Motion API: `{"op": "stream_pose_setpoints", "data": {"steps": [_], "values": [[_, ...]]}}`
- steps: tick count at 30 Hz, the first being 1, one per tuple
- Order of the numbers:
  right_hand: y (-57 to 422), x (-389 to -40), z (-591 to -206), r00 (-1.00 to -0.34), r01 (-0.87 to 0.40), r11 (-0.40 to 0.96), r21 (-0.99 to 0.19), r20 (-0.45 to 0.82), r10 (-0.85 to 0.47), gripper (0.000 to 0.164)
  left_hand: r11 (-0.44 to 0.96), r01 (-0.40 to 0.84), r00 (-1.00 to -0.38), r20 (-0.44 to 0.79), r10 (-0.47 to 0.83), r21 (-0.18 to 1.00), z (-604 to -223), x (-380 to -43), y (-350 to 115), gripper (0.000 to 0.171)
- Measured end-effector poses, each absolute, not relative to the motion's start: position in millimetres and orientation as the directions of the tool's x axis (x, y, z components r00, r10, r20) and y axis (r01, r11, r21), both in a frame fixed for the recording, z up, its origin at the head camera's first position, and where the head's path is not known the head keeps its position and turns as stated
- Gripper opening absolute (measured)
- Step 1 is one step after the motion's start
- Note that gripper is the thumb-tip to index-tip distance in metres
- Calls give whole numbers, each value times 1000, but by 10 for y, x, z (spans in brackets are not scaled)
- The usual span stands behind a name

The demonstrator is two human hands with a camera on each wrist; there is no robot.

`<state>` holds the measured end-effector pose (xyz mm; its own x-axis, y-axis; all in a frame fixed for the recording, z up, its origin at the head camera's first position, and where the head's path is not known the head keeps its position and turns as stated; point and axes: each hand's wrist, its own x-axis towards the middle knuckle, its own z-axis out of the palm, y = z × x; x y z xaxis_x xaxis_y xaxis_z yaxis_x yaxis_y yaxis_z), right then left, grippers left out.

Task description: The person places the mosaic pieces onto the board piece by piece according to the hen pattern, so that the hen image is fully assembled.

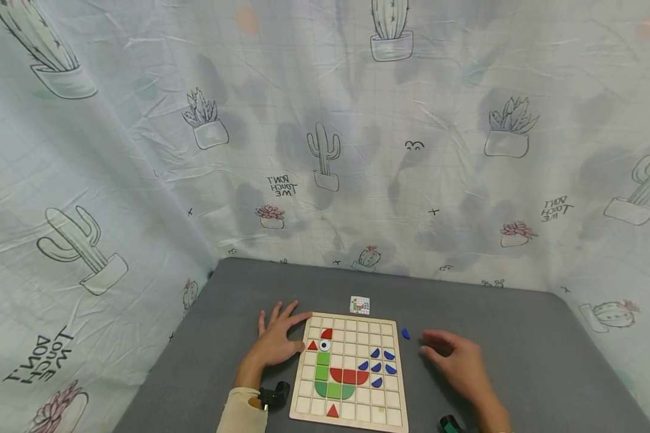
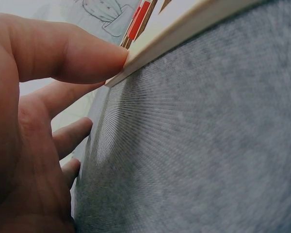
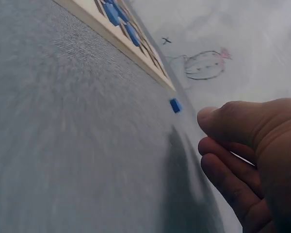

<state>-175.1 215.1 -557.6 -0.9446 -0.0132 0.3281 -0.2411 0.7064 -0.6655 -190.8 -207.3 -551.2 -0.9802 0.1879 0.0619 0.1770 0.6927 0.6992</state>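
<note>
A wooden grid board (image 1: 363, 346) lies on the table. On it, coloured tiles form a bird-like figure: a white eye tile (image 1: 324, 345), green squares (image 1: 322, 373), a red row (image 1: 349, 376), red triangles (image 1: 333, 411) and several blue leaf-shaped tiles (image 1: 376, 367). My left hand (image 1: 273, 344) rests at the board's left side, fingers spread, thumb touching its edge. One loose blue tile (image 1: 405, 334) lies just off the board's upper right. To the right of that tile, my right hand (image 1: 460, 364) hovers with fingers loosely bent, holding nothing. The right wrist view shows the loose tile (image 3: 175, 105) beyond the fingertips.
A small picture card (image 1: 360, 305) with a similar coloured figure lies behind the board's far edge. Grey cloth covers the table (image 1: 541, 355). A white curtain (image 1: 357, 180) printed with cacti hangs behind and at the sides.
</note>
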Motion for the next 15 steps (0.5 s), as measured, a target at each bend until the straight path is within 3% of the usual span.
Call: {"op": "stream_pose_setpoints", "data": {"steps": [15], "values": [[1777, -2063, -5635, -940, -289, 696, -657, 331, -79, 30, 680, 170, -980, 52, 191, 713, -5488, -1903, -2069, 72]]}}
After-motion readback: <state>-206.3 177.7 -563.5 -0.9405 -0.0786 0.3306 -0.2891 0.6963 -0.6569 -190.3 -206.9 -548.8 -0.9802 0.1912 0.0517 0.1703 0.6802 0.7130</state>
